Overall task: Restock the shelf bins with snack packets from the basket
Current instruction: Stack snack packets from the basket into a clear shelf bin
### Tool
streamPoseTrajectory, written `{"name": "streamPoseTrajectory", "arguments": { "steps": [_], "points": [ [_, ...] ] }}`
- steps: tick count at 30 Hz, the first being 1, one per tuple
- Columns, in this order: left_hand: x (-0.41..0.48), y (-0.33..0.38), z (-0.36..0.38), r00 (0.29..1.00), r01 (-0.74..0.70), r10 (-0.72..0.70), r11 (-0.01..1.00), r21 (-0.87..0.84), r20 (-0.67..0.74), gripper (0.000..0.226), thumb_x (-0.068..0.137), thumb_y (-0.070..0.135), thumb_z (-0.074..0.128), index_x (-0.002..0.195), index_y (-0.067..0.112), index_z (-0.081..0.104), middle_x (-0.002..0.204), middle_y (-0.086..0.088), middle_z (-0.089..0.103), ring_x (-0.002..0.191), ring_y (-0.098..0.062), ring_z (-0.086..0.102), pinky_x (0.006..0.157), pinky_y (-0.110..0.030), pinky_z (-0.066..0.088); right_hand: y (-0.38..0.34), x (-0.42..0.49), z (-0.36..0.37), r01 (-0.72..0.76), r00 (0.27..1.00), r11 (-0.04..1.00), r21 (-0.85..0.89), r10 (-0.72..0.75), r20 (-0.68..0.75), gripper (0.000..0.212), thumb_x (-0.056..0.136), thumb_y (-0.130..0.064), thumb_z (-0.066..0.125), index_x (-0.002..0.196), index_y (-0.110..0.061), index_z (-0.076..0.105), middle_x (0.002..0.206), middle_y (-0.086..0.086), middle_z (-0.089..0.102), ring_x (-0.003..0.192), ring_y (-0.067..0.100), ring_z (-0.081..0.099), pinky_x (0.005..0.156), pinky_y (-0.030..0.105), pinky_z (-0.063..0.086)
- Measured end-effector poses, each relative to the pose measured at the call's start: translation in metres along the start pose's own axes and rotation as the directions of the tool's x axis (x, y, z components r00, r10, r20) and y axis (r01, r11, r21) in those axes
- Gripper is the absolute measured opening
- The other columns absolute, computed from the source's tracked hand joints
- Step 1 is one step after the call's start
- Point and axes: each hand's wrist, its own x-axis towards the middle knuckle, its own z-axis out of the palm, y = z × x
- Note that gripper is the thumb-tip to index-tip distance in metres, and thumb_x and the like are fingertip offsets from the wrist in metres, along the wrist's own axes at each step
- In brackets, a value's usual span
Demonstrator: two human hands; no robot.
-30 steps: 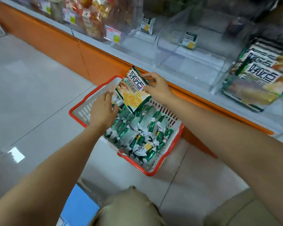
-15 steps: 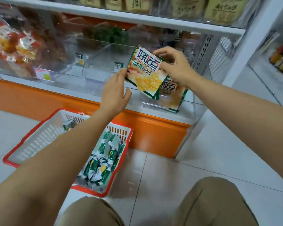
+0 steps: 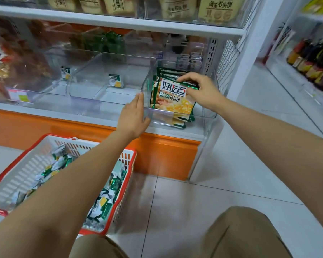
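1. The right hand (image 3: 199,90) has its fingers curled over the top edge of the snack packet (image 3: 172,97) and pinches it.
2. The left hand (image 3: 133,116) has come off the packet. It's flat now, fingers straight, holding nothing, resting against the near-left corner of the clear bin (image 3: 162,114).
3. Half a second ago the packet was in the air in front of the shelf. Now it's inside that rightmost bin, leaning on a stack (image 3: 179,121) of the same kind.
4. I'd say this one just needs letting go. The basket (image 3: 128,180) near left still has loads of small packets (image 3: 101,205).
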Motion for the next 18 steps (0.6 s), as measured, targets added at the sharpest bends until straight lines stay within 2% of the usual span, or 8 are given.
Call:
{"name": "streamPoseTrajectory", "arguments": {
  "steps": [2, 4, 8, 12, 15, 18],
  "points": [
    [-0.001, 0.000, 0.002, 1.000, -0.006, 0.006, 1.000, 0.009, 0.000, 0.079, 0.098, 0.026, 0.052, 0.155, 0.003, 0.004, 0.163, -0.016, 0.009, 0.149, -0.030, 0.017, 0.121, -0.042, 0.017, 0.004, 0.001, 0.007, -0.015, 0.999, 1.000, 0.014, 0.015, 0.030, 0.043, 0.086, 0.005, 0.051, 0.106, -0.030, 0.065, 0.117, -0.008, 0.061, 0.113, 0.011, 0.057, 0.098, 0.033, 0.048],
    [-0.001, 0.000, 0.003, 1.000, -0.003, 0.003, 1.000, 0.015, 0.001, 0.079, 0.098, 0.026, 0.052, 0.156, 0.003, 0.004, 0.163, -0.015, 0.009, 0.150, -0.029, 0.016, 0.121, -0.042, 0.015, 0.004, 0.003, 0.013, -0.030, 0.998, 1.000, 0.005, 0.029, 0.064, 0.042, 0.087, 0.002, 0.053, 0.104, -0.035, 0.064, 0.120, -0.005, 0.061, 0.109, 0.014, 0.059, 0.091, 0.035, 0.051],
    [-0.001, 0.000, 0.005, 1.000, 0.004, -0.003, 1.000, 0.019, -0.010, 0.078, 0.098, 0.026, 0.051, 0.156, 0.004, 0.004, 0.163, -0.014, 0.010, 0.149, -0.029, 0.018, 0.121, -0.042, 0.015, 0.003, 0.008, 0.025, -0.027, 0.991, 0.992, -0.127, 0.044, 0.128, 0.026, 0.091, -0.008, 0.062, 0.113, -0.021, 0.064, 0.123, -0.001, 0.060, 0.113, 0.014, 0.055, 0.100, 0.033, 0.044],
    [-0.003, 0.000, 0.005, 1.000, 0.005, -0.005, 1.000, 0.019, -0.015, 0.077, 0.099, 0.026, 0.051, 0.156, 0.005, 0.004, 0.164, -0.013, 0.009, 0.150, -0.028, 0.017, 0.122, -0.041, 0.013, 0.010, 0.004, 0.033, -0.097, 0.984, 0.976, -0.195, 0.123, 0.127, 0.022, 0.093, -0.009, 0.060, 0.114, -0.014, 0.067, 0.120, 0.004, 0.062, 0.106, 0.019, 0.058, 0.096, 0.032, 0.045],
    [-0.003, 0.001, 0.006, 1.000, 0.007, -0.006, 1.000, 0.015, -0.018, 0.079, 0.097, 0.023, 0.052, 0.156, 0.006, 0.003, 0.164, -0.013, 0.009, 0.150, -0.028, 0.016, 0.123, -0.040, 0.012, 0.020, 0.002, 0.029, -0.123, 0.982, 0.959, -0.254, 0.154, 0.107, 0.019, 0.089, -0.010, 0.064, 0.105, -0.015, 0.071, 0.114, 0.003, 0.065, 0.111, 0.022, 0.057, 0.101, 0.039, 0.046],
    [-0.003, 0.001, 0.006, 1.000, 0.003, -0.003, 1.000, 0.011, -0.022, 0.079, 0.097, 0.022, 0.053, 0.156, 0.007, 0.002, 0.164, -0.012, 0.009, 0.150, -0.027, 0.016, 0.123, -0.040, 0.012, 0.017, 0.001, 0.022, -0.054, 0.993, 0.942, -0.331, 0.084, 0.077, 0.014, 0.086, -0.018, 0.066, 0.098, -0.019, 0.074, 0.109, -0.001, 0.066, 0.115, 0.023, 0.052, 0.101, 0.040, 0.041]
  ]
}}
